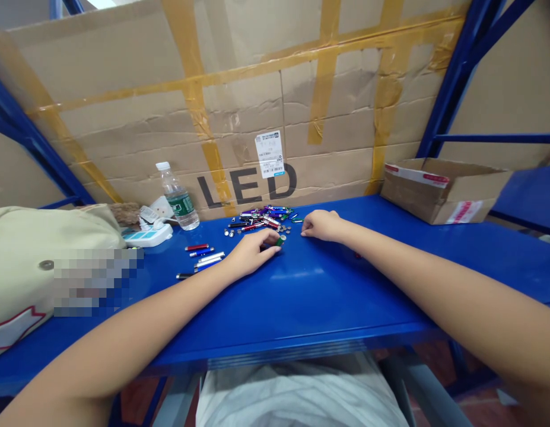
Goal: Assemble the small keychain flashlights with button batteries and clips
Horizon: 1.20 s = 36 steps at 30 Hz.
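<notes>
My left hand (pixel 253 254) is closed on a short green metal tube (pixel 280 241), its open end facing up and right. To its right, my right hand (pixel 320 225) pinches its fingertips together low over the table; what they hold, if anything, is too small to make out. Just beyond both hands lies a pile of small coloured metal tubes (pixel 270 214), with small round silver button cells (pixel 284 229) at its front edge. Several finished-looking slim metal tubes (pixel 207 259) in red, blue, silver and black lie in a row beside my left forearm.
On the blue table (pixel 301 302), a water bottle (pixel 180 201) and a white power strip (pixel 149 235) stand at the back left. A pale bag (pixel 29 243) lies at far left, an open cardboard box (pixel 435 193) at back right. A large taped carton (pixel 239 118) walls the back.
</notes>
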{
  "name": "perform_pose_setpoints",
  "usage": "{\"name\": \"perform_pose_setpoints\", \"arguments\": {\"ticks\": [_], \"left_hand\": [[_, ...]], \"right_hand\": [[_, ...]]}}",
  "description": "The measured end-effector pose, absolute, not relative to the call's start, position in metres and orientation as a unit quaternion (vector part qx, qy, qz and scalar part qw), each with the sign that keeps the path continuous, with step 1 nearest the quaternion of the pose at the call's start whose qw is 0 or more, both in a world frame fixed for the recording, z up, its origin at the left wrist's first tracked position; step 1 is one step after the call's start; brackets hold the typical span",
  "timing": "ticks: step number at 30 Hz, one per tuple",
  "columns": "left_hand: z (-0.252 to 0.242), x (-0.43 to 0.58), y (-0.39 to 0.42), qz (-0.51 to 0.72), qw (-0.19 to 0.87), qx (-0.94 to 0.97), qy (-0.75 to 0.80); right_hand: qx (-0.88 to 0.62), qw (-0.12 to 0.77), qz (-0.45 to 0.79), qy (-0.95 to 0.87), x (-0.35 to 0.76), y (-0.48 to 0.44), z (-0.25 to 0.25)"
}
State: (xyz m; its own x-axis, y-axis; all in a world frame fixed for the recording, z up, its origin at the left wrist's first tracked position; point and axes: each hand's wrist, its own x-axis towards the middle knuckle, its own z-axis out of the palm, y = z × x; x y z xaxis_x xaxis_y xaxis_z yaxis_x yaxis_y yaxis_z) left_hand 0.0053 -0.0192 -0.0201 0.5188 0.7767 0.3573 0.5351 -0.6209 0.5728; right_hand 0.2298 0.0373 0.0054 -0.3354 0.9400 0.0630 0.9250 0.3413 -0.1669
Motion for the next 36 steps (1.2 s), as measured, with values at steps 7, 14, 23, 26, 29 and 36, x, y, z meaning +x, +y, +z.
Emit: {"name": "perform_pose_setpoints", "arguments": {"ticks": [7,14,23,26,29,36], "left_hand": [[-0.021,0.005,-0.019,0.3,0.204,0.849,0.384],[-0.02,0.006,-0.019,0.302,0.202,0.85,0.382],[-0.019,0.006,-0.02,0.31,0.19,0.852,0.377],[-0.02,0.006,-0.019,0.313,0.195,0.848,0.38],[-0.021,0.006,-0.017,0.315,0.202,0.844,0.385],[-0.02,0.006,-0.018,0.316,0.212,0.835,0.397]], "right_hand": [[-0.537,0.059,0.116,-0.834,0.229,0.037,0.006],[-0.413,0.184,0.217,-0.865,0.232,0.023,0.014],[-0.363,0.274,0.315,-0.833,0.213,0.009,0.008],[-0.36,0.313,0.309,-0.822,0.212,0.012,0.005],[-0.36,0.349,0.24,-0.831,0.214,0.015,0.004],[-0.379,0.189,-0.1,-0.9,0.224,0.029,-0.012]]}}
